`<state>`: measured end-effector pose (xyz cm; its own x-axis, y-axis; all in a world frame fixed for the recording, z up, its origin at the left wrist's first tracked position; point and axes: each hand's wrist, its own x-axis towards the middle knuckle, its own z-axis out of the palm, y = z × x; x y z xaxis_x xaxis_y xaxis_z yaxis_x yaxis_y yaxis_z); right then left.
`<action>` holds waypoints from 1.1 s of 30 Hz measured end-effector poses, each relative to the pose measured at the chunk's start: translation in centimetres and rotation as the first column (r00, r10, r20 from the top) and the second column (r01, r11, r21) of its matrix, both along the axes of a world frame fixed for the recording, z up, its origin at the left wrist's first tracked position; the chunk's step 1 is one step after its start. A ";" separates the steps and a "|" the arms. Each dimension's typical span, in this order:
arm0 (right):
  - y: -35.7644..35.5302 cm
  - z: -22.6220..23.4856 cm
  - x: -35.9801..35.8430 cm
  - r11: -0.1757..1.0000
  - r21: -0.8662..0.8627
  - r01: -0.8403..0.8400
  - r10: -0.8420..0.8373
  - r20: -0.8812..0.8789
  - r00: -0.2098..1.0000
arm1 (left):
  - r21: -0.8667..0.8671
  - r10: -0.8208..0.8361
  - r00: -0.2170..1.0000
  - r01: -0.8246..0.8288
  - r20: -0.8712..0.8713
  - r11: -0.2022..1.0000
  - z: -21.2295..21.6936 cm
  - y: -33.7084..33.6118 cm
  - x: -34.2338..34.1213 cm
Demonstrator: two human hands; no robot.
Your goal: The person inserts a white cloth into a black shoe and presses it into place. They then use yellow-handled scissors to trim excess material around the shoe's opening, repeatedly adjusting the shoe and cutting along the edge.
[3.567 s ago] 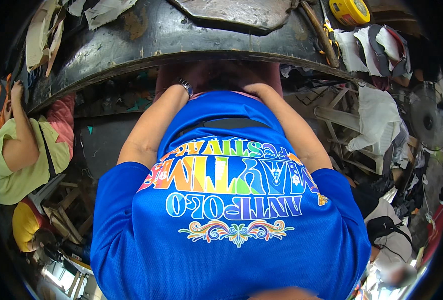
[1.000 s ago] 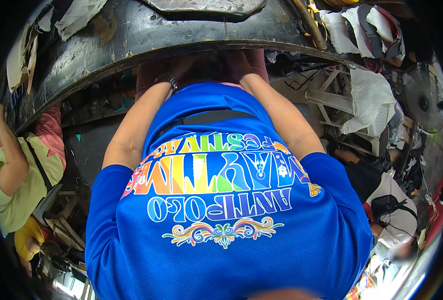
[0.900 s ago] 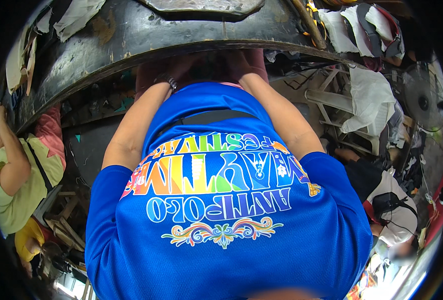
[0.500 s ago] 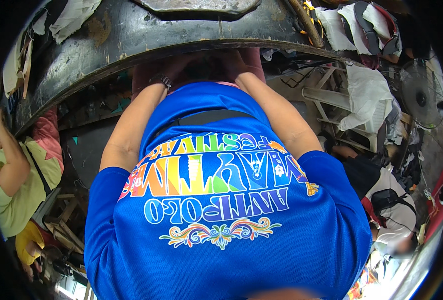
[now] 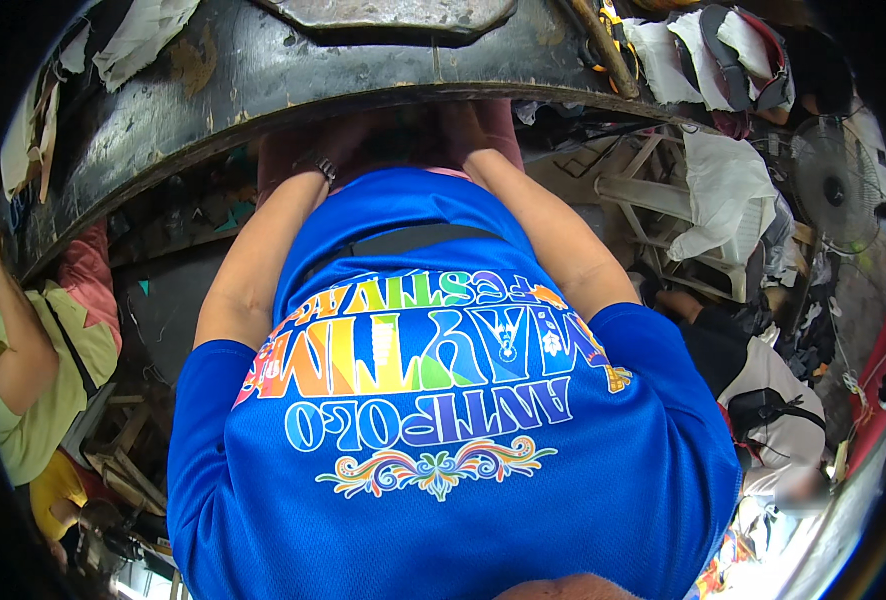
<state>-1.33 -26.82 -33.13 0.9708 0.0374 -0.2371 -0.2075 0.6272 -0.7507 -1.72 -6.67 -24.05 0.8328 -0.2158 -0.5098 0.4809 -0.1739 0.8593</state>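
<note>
Head view, looking straight down the person's front: a blue shirt (image 5: 443, 420) with rainbow lettering fills the middle, and both bare forearms run up from it to the near edge of a dark, scuffed worktop (image 5: 263, 80). The left hand (image 5: 288, 160), with a dark band at the wrist, sits tucked under the worktop's edge, in shadow; whether it is clenched, released or grasping anything cannot be told. The right hand (image 5: 478, 125) is likewise under the edge, just beside the left, its fingers hidden, so its state cannot be told either. Between the two hands, under the rim, lies a patch of pinkish material (image 5: 393, 140), too dark to make out; both hands are at it or touching it. On the worktop lie a flat grey piece (image 5: 393, 12) at the top and pale scraps (image 5: 143, 35) at the upper left. To the left sits another person in a light green top (image 5: 33, 390). At right stand a white plastic chair (image 5: 663, 200) draped with white cloth (image 5: 723, 190) and a fan (image 5: 833, 185).
</note>
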 end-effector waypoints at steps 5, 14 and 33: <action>-0.3 5.0 -0.8 0.876 -0.270 -0.399 0.285 -0.377 0.881 | -0.313 -0.180 0.983 0.184 0.041 0.932 -3.9 0.1 0.5; 2.0 9.6 -1.4 0.588 -0.734 -0.339 0.459 -0.041 0.887 | 0.373 -0.450 0.833 0.325 0.322 0.869 -3.8 2.0 0.4; 1.9 11.8 -1.3 0.311 -0.750 -0.584 0.716 -0.219 0.663 | 0.407 -0.224 0.968 0.161 0.112 0.899 10.2 -0.7 -0.6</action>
